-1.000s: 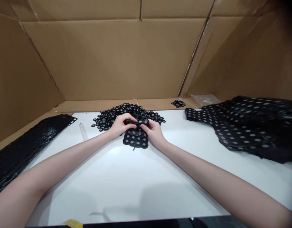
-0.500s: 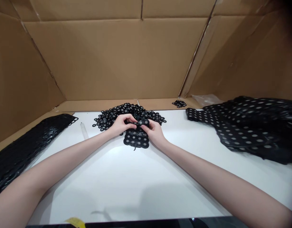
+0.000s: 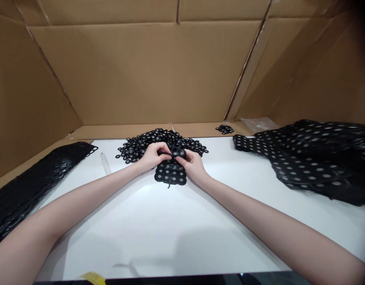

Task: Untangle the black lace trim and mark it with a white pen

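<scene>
My left hand and my right hand meet at the middle of the table, thumbs and fingers pinched on the upper edge of a small black sheet of joined rings. The sheet's pale round holes stand in rows, and a short thin tail hangs from its lower edge. My fingers hide part of the held edge. Just behind the hands spreads a heap of loose black rings, which touches or nearly touches the held piece.
On the left lies a long black bundle of ring strips, with a clear pen-like tube beside it. A big black sheet of rings covers the right side. A few rings and clear plastic lie before the cardboard wall.
My fingers have shifted very slightly along the pinched edge of the black ring sheet. Otherwise hands and objects stay nearly in place.
</scene>
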A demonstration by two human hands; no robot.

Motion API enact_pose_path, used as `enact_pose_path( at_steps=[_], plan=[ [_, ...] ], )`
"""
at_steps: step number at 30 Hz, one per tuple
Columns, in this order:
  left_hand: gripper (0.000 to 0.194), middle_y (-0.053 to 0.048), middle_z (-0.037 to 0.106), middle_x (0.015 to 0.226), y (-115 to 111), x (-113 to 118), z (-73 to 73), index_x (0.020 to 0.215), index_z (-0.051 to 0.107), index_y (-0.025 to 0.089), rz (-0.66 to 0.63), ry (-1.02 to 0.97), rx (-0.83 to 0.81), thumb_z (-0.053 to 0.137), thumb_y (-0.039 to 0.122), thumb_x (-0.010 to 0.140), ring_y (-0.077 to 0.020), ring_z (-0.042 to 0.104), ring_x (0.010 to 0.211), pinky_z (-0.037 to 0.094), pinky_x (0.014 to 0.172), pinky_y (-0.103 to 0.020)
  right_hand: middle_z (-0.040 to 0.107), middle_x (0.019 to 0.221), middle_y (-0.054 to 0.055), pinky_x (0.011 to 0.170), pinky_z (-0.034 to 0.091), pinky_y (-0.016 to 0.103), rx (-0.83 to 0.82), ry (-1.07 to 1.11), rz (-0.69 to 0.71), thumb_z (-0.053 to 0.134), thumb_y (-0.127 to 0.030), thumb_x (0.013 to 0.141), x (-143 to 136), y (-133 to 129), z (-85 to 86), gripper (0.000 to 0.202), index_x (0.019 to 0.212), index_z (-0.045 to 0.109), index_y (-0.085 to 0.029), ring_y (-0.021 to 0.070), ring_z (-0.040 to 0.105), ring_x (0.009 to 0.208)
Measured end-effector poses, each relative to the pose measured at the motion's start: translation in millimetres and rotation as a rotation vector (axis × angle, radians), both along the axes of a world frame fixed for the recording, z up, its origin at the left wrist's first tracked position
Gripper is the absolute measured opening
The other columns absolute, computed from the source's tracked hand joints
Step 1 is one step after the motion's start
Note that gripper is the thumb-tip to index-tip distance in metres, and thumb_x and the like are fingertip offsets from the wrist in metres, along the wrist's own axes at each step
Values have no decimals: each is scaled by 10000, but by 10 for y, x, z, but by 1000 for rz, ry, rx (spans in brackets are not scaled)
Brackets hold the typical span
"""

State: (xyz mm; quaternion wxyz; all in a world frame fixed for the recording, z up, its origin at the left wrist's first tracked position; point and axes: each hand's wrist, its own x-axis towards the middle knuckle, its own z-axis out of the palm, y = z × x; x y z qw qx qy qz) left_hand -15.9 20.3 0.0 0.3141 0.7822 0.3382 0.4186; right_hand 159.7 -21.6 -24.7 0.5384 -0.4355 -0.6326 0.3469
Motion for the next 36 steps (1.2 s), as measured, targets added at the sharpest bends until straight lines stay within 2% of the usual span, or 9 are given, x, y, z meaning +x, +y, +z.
enact_pose_path(
  at_steps=[4,7,10,15,27,29,32,34,36],
  plan=[
    [136,-5,645,689,-2,-39,30,696,676,141,-23,4,-12,766,235,657,-142,559,695,425,708,-279,563,682,12,640,405,293,-12,18,0,603,-350,703,7,11,-17,182,673,538,-183,173,495,681],
    [215,-20,664,753,13,-93,77,810,713,139,-105,-3,-80,773,294,674,-149,576,741,437,726,-274,585,703,21,661,426,308,-24,46,-8,602,-368,706,13,21,-34,193,688,544,-185,183,513,697],
    [262,-25,672,788,41,-126,97,859,719,138,-149,-17,-133,794,275,649,-148,586,766,447,745,-268,609,728,30,681,438,321,-24,45,-16,605,-368,708,18,26,-47,188,700,563,-185,193,530,717],
    [228,-13,658,764,57,-102,53,813,715,141,-95,-20,-99,802,219,617,-139,571,740,444,739,-267,619,733,35,684,445,325,-24,29,-16,603,-354,711,28,29,-56,172,702,574,-185,200,539,728],
    [158,5,617,655,64,-61,-13,693,683,129,-15,-39,-63,796,202,610,-120,526,636,422,643,-252,601,723,31,683,421,322,-19,18,1,598,-350,701,10,29,-46,173,711,579,-178,194,524,714],
    [147,-1,623,680,60,-70,1,713,692,138,-23,-8,-16,790,222,641,-130,543,659,435,665,-266,594,715,29,684,423,324,-20,10,-6,596,-349,701,13,40,-58,173,705,572,-178,193,524,710],
    [132,-32,628,810,50,-92,61,749,713,158,-67,29,144,783,249,685,-169,585,795,462,764,-308,596,716,31,681,428,326,-23,-1,-29,593,-355,698,17,58,-79,177,703,569,-179,196,526,708],
    [150,-48,610,899,40,-100,111,778,722,170,-56,42,263,797,255,680,-189,583,883,465,815,-327,598,714,32,675,430,329,-29,-4,-36,589,-363,697,17,63,-90,185,703,566,-180,197,528,701],
    [184,-45,600,911,26,-96,156,830,724,179,-24,74,340,804,236,675,-184,578,872,470,798,-318,600,716,35,675,429,333,-34,-3,-33,585,-369,699,16,63,-95,192,711,567,-178,199,529,698]
  ],
)
